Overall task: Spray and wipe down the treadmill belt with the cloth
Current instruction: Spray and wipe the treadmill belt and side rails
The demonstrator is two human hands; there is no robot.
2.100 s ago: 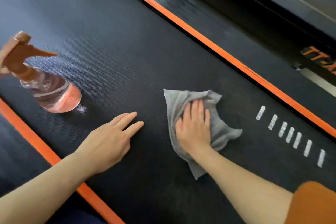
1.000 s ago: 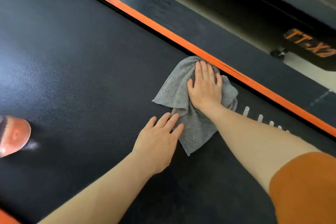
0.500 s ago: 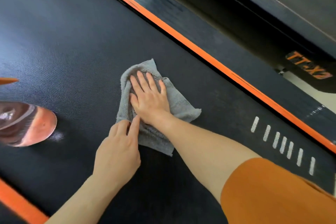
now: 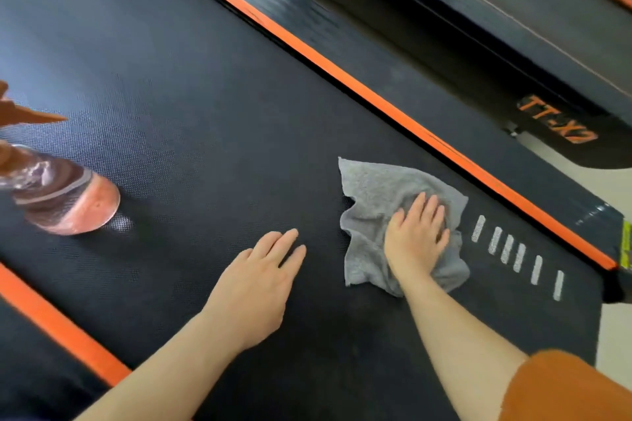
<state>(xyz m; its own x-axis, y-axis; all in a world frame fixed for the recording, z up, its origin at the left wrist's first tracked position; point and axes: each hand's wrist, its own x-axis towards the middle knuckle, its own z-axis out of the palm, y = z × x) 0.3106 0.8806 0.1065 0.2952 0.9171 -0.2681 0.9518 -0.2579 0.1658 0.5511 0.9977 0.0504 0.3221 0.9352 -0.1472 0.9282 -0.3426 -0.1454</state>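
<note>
The black textured treadmill belt (image 4: 191, 106) runs diagonally across the view. A crumpled grey cloth (image 4: 376, 202) lies on it near the right end. My right hand (image 4: 415, 239) presses flat on the cloth with straight fingers. My left hand (image 4: 260, 280) rests flat on the bare belt to the left of the cloth, apart from it. A clear spray bottle (image 4: 58, 195) with an orange base and trigger head stands on the belt at the far left, partly cut off by the frame.
Orange side strips (image 4: 376, 96) border the belt on both sides. White dash marks (image 4: 513, 249) sit just right of the cloth. A second treadmill with orange lettering (image 4: 557, 126) stands beyond the far rail. Pale floor (image 4: 612, 328) shows past the belt's right end.
My right hand has slid the cloth to the right, away from my left hand, toward the white dash marks. My left hand no longer touches the cloth.
</note>
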